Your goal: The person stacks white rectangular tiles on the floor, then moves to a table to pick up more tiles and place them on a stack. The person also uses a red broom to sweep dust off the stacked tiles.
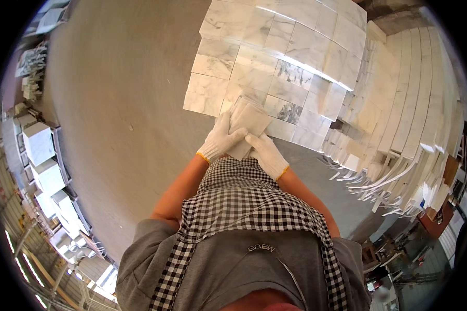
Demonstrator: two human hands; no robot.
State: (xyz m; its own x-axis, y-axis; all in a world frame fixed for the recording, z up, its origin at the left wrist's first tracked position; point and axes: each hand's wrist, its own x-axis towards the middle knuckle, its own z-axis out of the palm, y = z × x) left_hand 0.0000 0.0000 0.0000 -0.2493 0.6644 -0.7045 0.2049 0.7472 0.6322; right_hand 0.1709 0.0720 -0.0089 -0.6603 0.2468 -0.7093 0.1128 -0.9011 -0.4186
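Note:
My left hand (219, 139), in a white knit glove with a yellow cuff edge, grips the left side of a small stack of pale stone tiles (251, 116). On the stack's lower right side my right hand (269, 155), gloved the same way, is closed round it, thumb on top. The tiles are held just in front of my checked apron (238, 181). Beyond them lies a layer of white, grey-veined marble tiles (254, 65) set edge to edge, and the far end of the held stack overlaps its near edge. Whether the stack rests on that layer I cannot tell.
Long pale stone strips (407, 93) are piled to the right, with loose white straps (384, 181) hanging at their near end. A smooth grey floor (119, 103) spreads to the left. White blocks (46, 173) stand in a row along the far left.

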